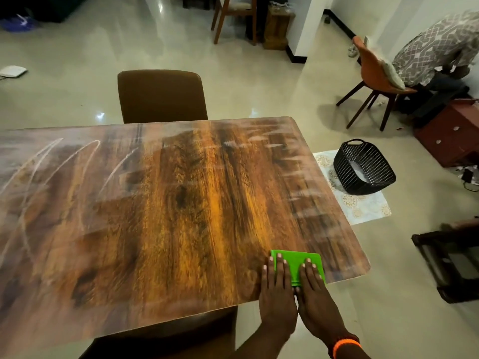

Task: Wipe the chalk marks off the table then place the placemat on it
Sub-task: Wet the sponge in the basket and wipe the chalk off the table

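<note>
A folded green cloth (298, 260) lies flat near the front right corner of the wooden table (168, 203). My left hand (277, 294) and my right hand (315, 296) press down on it side by side, fingers stretched flat. White chalk marks (51, 161) arc across the table's left part, and fainter smears (303, 177) show along the right edge. A patterned placemat (363, 208) lies on the floor to the right of the table, under a black basket (363, 167).
A brown chair (160, 95) stands at the table's far side and another (160, 340) at the near side. A person sits on an orange chair (375, 71) at the far right. A dark wooden frame (453, 263) lies on the floor at the right.
</note>
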